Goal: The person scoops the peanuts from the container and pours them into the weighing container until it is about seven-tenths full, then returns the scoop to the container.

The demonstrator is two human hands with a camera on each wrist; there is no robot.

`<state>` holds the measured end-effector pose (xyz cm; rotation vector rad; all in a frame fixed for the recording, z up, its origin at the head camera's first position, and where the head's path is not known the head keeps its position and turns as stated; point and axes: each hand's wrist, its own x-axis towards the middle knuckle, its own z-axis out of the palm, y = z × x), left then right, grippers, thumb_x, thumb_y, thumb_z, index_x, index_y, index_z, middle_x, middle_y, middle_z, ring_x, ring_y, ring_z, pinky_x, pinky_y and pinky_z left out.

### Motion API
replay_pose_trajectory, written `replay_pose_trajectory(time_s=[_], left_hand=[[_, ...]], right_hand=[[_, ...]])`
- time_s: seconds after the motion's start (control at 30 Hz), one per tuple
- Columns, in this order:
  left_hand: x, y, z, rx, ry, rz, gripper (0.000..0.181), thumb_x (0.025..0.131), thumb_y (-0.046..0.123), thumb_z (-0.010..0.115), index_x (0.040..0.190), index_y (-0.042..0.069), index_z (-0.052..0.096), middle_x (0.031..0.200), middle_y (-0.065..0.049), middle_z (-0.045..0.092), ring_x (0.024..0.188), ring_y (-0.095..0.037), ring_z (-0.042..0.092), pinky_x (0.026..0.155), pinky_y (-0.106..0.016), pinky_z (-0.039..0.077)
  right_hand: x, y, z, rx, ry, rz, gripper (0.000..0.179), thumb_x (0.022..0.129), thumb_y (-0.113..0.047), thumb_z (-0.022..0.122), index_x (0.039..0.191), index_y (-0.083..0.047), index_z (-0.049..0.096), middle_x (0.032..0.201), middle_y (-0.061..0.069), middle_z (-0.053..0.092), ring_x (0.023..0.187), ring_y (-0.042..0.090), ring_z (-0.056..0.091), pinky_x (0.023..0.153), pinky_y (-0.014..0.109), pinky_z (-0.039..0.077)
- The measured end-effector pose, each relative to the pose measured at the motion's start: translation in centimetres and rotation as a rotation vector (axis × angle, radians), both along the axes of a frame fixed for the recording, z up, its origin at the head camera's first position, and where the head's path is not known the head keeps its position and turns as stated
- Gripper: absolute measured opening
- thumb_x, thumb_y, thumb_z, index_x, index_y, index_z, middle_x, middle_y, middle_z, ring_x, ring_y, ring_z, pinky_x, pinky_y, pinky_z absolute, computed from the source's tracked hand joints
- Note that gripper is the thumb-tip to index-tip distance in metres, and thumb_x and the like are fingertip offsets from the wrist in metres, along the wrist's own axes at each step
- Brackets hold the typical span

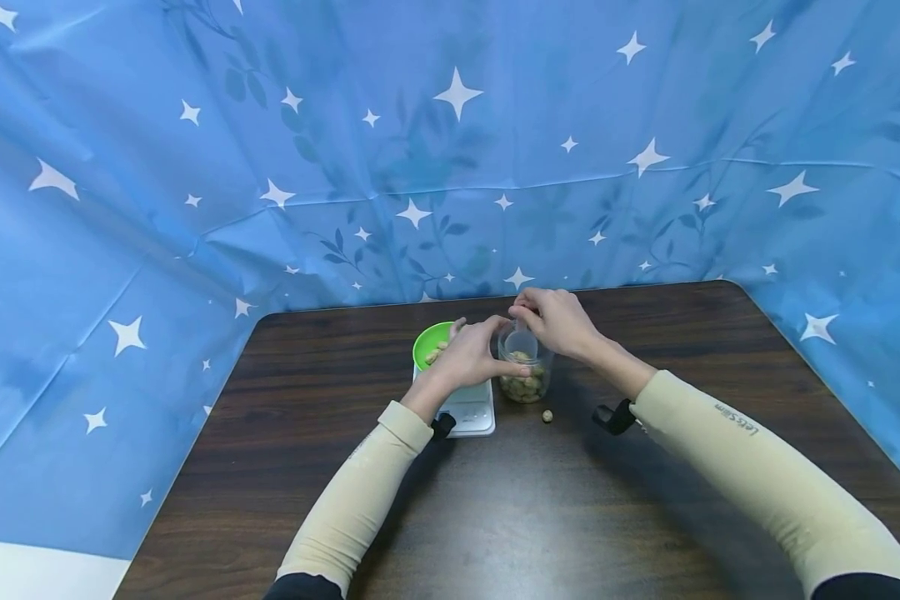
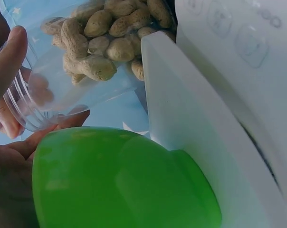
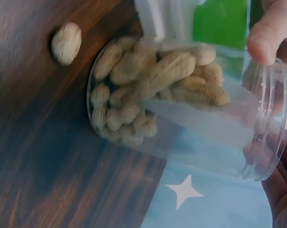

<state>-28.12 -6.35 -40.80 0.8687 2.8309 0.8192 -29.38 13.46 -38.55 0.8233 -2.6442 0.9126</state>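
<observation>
left hand (image 1: pixel 474 357) grips a clear, round plastic jar (image 1: pixel 527 387) of tan peanuts (image 2: pixel 98 23), just beside a flat white scale (image 1: pixel 476 413); right hand (image 1: pixel 557 321) pinches a translucent scoop (image 1: pixel 521 343) inside. the dark wooden table (image 1: pixel 525 517) stretches wide toward the person, its far edge near the jar.

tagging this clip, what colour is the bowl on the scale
The bowl is bright green, seen best in the left wrist view.

Cream sleeves (image 1: pixel 757 479); dark lettering (image 1: pixel 737 419) on the right; black fabric (image 1: pixel 873 588) above; black wrist devices (image 1: pixel 613 417)
</observation>
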Motion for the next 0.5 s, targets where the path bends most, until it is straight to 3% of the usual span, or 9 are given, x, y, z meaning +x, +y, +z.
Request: replay_pose_trajectory(time_s=[0.27,0.5], left_hand=[[-0.2,-0.1,0.1,0.002,0.005,0.002,0.079,0.083,0.054,0.083,0.144,0.012,0.053,0.135,0.000,0.065,0.123,-0.018,0.060,0.119,-0.059,0.014],[0.0,0.0,0.2,-0.021,-0.002,0.015,0.086,0.083,0.055,0.082,0.149,0.011,0.049,0.132,-0.002,0.066,0.125,-0.024,0.060,0.119,-0.060,0.014]], right_hand=[[-0.5,0.5,1.4,-0.057,-0.105,-0.086,0.020,0.107,-0.016,0.058,0.103,-0.002,0.072,0.067,0.002,0.066,0.053,0.017,0.057,0.052,0.035,0.042],[0.0,-0.8,0.5,0.016,-0.102,-0.046,0.021,0.106,-0.017,0.060,0.103,0.001,0.071,0.067,-0.001,0.065,0.049,0.013,0.053,0.048,0.031,0.041]])
